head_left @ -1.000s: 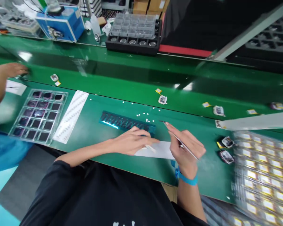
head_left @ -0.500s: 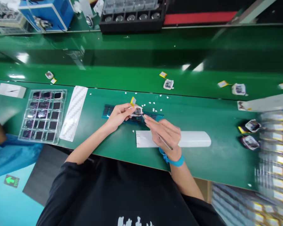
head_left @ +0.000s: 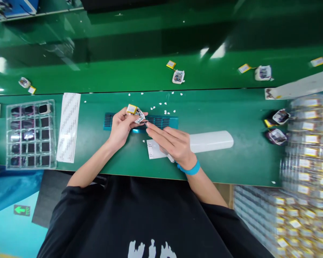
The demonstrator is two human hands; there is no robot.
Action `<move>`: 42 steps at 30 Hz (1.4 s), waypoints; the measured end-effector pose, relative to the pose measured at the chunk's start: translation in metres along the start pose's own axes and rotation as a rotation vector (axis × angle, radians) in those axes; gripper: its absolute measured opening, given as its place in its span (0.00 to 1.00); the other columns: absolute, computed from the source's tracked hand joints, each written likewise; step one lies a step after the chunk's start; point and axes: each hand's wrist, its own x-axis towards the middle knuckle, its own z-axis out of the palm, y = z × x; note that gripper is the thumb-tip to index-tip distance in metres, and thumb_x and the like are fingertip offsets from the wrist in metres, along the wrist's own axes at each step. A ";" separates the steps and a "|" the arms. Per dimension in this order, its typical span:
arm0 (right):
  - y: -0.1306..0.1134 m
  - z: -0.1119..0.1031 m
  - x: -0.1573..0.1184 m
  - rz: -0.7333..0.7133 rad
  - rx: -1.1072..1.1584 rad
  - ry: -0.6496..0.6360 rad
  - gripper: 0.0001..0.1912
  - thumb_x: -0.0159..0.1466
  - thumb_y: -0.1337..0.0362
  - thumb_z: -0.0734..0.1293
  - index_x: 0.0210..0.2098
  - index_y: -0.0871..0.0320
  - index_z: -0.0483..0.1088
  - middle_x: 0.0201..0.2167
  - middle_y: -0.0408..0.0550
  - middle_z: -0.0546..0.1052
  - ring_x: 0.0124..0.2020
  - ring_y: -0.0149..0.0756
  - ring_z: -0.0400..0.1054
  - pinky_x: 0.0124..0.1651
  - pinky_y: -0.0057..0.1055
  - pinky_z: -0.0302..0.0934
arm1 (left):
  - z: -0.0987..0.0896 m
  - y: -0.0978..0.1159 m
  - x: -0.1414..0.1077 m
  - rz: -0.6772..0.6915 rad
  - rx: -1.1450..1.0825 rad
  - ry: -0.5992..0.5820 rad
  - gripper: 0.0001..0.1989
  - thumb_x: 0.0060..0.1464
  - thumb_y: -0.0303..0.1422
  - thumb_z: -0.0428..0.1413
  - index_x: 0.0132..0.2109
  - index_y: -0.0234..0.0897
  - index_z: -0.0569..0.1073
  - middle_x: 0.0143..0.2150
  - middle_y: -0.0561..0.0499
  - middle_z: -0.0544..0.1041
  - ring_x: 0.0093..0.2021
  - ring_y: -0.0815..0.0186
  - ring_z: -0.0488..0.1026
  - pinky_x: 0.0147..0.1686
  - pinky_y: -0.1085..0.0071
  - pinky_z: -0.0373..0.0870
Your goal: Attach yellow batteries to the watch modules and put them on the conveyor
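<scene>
My left hand (head_left: pixel 120 129) pinches a small white watch-like case (head_left: pixel 139 116) with electronics inside. A yellow-edged battery (head_left: pixel 131 109) sits at the case's upper left, by my left fingers. My right hand (head_left: pixel 174 143), with a blue band at the wrist, grips thin metal tweezers (head_left: pixel 145 124); their tip is at the lower right edge of the case. Under both hands lies a blue-green slotted strip (head_left: pixel 163 122). A long white strip (head_left: pixel 212 141) passes beneath my right hand. Small white bits (head_left: pixel 165 104) are scattered behind the slotted strip.
A clear compartment tray (head_left: pixel 53 136) and a white printed sheet (head_left: pixel 68 125) lie at left. More cases with batteries (head_left: pixel 178 76) rest on the green belt. Two dark cases (head_left: pixel 277 136) lie at right beside stacked clear trays (head_left: pixel 307 143). Another person's blue sleeve (head_left: pixel 13 182) shows at far left.
The view has shifted, so the bench items appear further left and mostly higher. The held case is now tilted, with its battery at its upper left. The tweezers stay at its edge.
</scene>
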 end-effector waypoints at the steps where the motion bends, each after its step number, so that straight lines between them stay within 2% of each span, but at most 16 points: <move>1: 0.000 0.000 0.000 -0.016 -0.021 0.009 0.18 0.76 0.67 0.64 0.58 0.43 0.80 0.60 0.38 0.81 0.35 0.35 0.78 0.40 0.38 0.78 | 0.000 0.000 0.000 0.004 0.013 -0.004 0.11 0.51 0.31 0.65 0.37 0.38 0.70 0.39 0.48 0.86 0.45 0.56 0.87 0.42 0.64 0.84; 3: 0.000 0.000 0.000 -0.040 -0.036 0.027 0.19 0.76 0.68 0.64 0.59 0.44 0.79 0.60 0.38 0.80 0.34 0.35 0.78 0.41 0.38 0.78 | 0.000 0.001 -0.001 0.006 0.030 -0.024 0.13 0.50 0.31 0.65 0.34 0.39 0.66 0.37 0.49 0.85 0.45 0.56 0.87 0.40 0.66 0.83; 8: -0.002 -0.002 0.000 -0.047 0.080 0.036 0.21 0.76 0.69 0.65 0.63 0.43 0.76 0.62 0.40 0.79 0.44 0.37 0.82 0.48 0.40 0.80 | -0.002 0.004 -0.002 -0.028 0.048 -0.076 0.14 0.47 0.31 0.66 0.31 0.40 0.65 0.31 0.53 0.83 0.29 0.65 0.82 0.30 0.69 0.79; 13: -0.004 -0.003 0.001 -0.175 0.002 0.031 0.22 0.76 0.72 0.63 0.64 0.49 0.75 0.63 0.43 0.78 0.46 0.36 0.84 0.48 0.36 0.81 | -0.002 0.006 -0.003 -0.004 0.077 -0.074 0.16 0.47 0.33 0.67 0.29 0.40 0.65 0.28 0.53 0.82 0.26 0.66 0.80 0.25 0.71 0.76; 18: -0.004 -0.003 0.000 -0.181 -0.046 0.000 0.22 0.76 0.73 0.62 0.64 0.51 0.76 0.62 0.44 0.79 0.48 0.36 0.84 0.48 0.35 0.81 | -0.001 0.005 -0.003 0.009 0.076 -0.082 0.15 0.46 0.30 0.66 0.28 0.40 0.65 0.25 0.55 0.81 0.23 0.66 0.79 0.24 0.72 0.76; 21: -0.004 -0.005 0.001 -0.197 0.026 0.048 0.24 0.75 0.75 0.63 0.67 0.54 0.72 0.62 0.49 0.80 0.51 0.38 0.84 0.50 0.36 0.81 | -0.001 0.005 -0.003 0.022 0.096 -0.087 0.14 0.46 0.31 0.66 0.28 0.40 0.65 0.24 0.56 0.81 0.22 0.67 0.78 0.24 0.73 0.76; 25: -0.004 -0.010 0.003 -0.107 0.213 0.001 0.30 0.74 0.77 0.62 0.71 0.51 0.66 0.64 0.50 0.79 0.58 0.39 0.81 0.57 0.40 0.80 | -0.001 0.003 -0.004 0.053 0.140 -0.082 0.16 0.47 0.34 0.69 0.29 0.39 0.67 0.26 0.56 0.82 0.24 0.68 0.79 0.28 0.73 0.80; 28: -0.003 -0.009 0.004 -0.071 0.301 0.053 0.31 0.73 0.78 0.63 0.71 0.49 0.67 0.63 0.50 0.80 0.57 0.39 0.82 0.54 0.40 0.80 | -0.001 0.002 -0.004 0.059 0.155 -0.063 0.19 0.47 0.38 0.72 0.31 0.39 0.68 0.29 0.55 0.84 0.27 0.68 0.81 0.30 0.73 0.82; 34: -0.002 -0.001 0.005 -0.070 0.244 0.126 0.33 0.72 0.77 0.66 0.71 0.47 0.67 0.62 0.46 0.81 0.53 0.38 0.84 0.53 0.37 0.82 | 0.001 0.001 -0.004 0.042 0.176 -0.046 0.22 0.46 0.44 0.75 0.39 0.37 0.75 0.30 0.54 0.85 0.27 0.65 0.84 0.32 0.72 0.85; 39: -0.001 -0.002 0.006 -0.084 0.252 0.225 0.31 0.72 0.76 0.67 0.71 0.47 0.68 0.60 0.46 0.83 0.53 0.39 0.84 0.49 0.36 0.82 | 0.003 0.003 -0.004 0.043 0.154 -0.014 0.25 0.45 0.47 0.76 0.41 0.35 0.78 0.29 0.52 0.85 0.25 0.65 0.83 0.33 0.71 0.86; 42: 0.001 -0.002 0.007 -0.095 0.241 0.209 0.30 0.72 0.76 0.67 0.70 0.48 0.69 0.60 0.48 0.82 0.53 0.39 0.84 0.48 0.36 0.82 | 0.004 0.005 -0.005 0.044 0.137 0.001 0.26 0.43 0.47 0.77 0.40 0.35 0.78 0.30 0.51 0.86 0.25 0.65 0.84 0.32 0.71 0.86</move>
